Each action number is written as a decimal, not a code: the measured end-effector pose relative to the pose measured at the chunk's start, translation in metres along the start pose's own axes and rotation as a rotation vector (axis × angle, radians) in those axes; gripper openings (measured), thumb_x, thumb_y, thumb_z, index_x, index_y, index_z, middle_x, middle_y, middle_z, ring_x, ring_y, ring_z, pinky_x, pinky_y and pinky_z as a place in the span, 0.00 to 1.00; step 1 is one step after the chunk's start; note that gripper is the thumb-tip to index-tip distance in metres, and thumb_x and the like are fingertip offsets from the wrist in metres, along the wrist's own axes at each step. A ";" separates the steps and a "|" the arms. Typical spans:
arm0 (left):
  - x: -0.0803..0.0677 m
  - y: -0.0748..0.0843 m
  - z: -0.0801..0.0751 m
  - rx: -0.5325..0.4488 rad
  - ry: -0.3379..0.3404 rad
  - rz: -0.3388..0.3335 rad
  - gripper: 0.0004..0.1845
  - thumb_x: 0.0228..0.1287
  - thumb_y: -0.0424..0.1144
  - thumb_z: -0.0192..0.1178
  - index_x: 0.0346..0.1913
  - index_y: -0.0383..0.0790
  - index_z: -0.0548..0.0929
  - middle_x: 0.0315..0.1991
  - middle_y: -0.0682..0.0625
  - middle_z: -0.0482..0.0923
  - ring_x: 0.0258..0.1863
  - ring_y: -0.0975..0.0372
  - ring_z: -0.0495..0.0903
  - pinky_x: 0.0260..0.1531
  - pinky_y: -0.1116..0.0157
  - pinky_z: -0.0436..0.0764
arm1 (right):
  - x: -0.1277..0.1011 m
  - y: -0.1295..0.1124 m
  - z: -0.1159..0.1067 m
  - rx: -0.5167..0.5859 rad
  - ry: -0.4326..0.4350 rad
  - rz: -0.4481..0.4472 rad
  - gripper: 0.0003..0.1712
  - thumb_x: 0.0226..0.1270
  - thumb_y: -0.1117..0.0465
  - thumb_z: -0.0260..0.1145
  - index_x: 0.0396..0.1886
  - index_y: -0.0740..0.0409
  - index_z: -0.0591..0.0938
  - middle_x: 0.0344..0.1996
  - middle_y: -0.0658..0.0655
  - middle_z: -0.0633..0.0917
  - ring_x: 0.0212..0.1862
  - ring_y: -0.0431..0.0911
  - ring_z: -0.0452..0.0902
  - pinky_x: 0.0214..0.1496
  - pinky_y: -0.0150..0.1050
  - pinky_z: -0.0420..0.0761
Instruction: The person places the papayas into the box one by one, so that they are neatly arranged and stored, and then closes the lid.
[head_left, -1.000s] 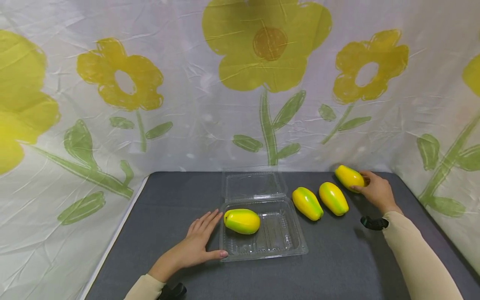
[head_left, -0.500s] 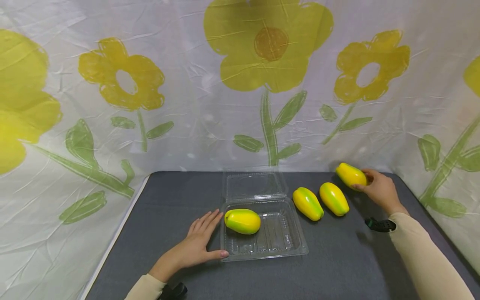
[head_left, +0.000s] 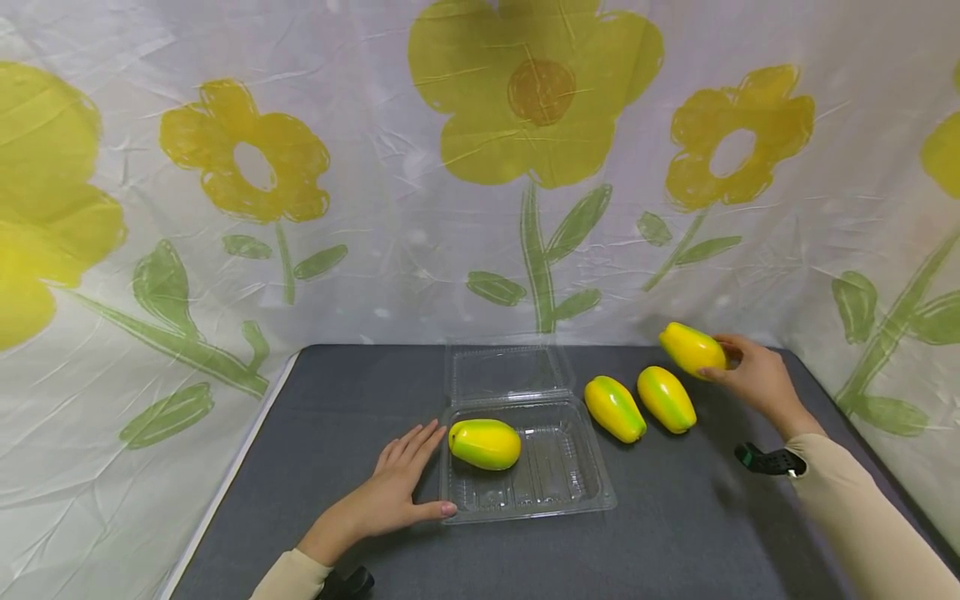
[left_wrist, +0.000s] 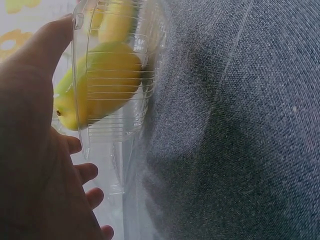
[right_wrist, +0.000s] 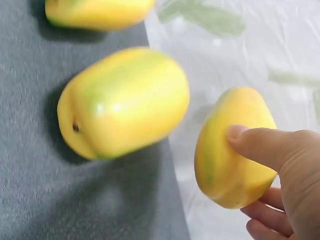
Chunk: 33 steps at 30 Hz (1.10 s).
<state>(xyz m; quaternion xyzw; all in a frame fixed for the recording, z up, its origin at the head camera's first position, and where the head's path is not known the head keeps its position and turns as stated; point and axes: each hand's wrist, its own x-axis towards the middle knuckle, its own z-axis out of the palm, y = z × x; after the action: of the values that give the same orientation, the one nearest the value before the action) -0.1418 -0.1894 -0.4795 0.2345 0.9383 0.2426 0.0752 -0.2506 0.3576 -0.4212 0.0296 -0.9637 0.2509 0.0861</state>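
My right hand (head_left: 753, 379) grips a yellow-green papaya (head_left: 692, 349) (right_wrist: 232, 150) and holds it just above the grey table at the back right. Two more papayas (head_left: 666, 399) (head_left: 614, 407) lie side by side on the table to its left; the nearer one (right_wrist: 122, 102) fills the right wrist view. A clear plastic clamshell box (head_left: 592, 492) stands open in the middle, with one papaya (head_left: 484, 442) (left_wrist: 100, 82) in its left half. My left hand (head_left: 393, 492) (left_wrist: 35, 150) lies flat on the table, fingers straight, touching the box's left wall.
The dark grey table (head_left: 337, 400) is backed by a white cloth with yellow flowers (head_left: 536, 92). The box's open lid (head_left: 504, 371) lies flat behind the tray. Black wrist straps (head_left: 765, 459) sit on both arms.
My right hand has lifted its papaya slightly off the table and up. The left hand and the box have stayed put.
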 end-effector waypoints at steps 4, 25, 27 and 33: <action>0.000 -0.001 0.000 0.004 0.010 0.013 0.57 0.57 0.69 0.62 0.81 0.48 0.46 0.81 0.44 0.43 0.80 0.42 0.45 0.70 0.30 0.45 | -0.002 -0.011 -0.001 0.013 -0.004 -0.025 0.43 0.62 0.43 0.71 0.68 0.65 0.70 0.60 0.75 0.77 0.57 0.68 0.77 0.51 0.63 0.76; 0.000 -0.002 0.002 0.002 0.000 0.016 0.57 0.57 0.72 0.60 0.81 0.49 0.46 0.82 0.44 0.43 0.80 0.43 0.45 0.71 0.31 0.44 | -0.015 -0.082 0.001 0.027 -0.074 -0.190 0.40 0.58 0.54 0.76 0.68 0.62 0.72 0.61 0.69 0.79 0.60 0.66 0.76 0.59 0.66 0.74; 0.000 -0.002 0.002 0.003 0.002 0.015 0.57 0.56 0.72 0.60 0.81 0.49 0.46 0.82 0.45 0.43 0.80 0.43 0.45 0.71 0.31 0.44 | -0.017 -0.087 0.003 0.025 -0.081 -0.211 0.40 0.58 0.53 0.76 0.68 0.61 0.73 0.61 0.68 0.80 0.60 0.65 0.77 0.59 0.65 0.74; 0.000 -0.002 0.003 -0.007 0.011 0.024 0.57 0.57 0.71 0.60 0.81 0.48 0.45 0.82 0.44 0.43 0.80 0.43 0.45 0.71 0.31 0.44 | -0.020 -0.100 0.012 0.036 -0.098 -0.274 0.39 0.56 0.54 0.77 0.67 0.60 0.74 0.59 0.65 0.82 0.58 0.61 0.79 0.60 0.62 0.76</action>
<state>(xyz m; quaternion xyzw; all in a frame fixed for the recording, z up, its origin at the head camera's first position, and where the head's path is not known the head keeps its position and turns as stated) -0.1417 -0.1903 -0.4829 0.2444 0.9350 0.2481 0.0677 -0.2225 0.2647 -0.3874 0.1748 -0.9491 0.2521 0.0717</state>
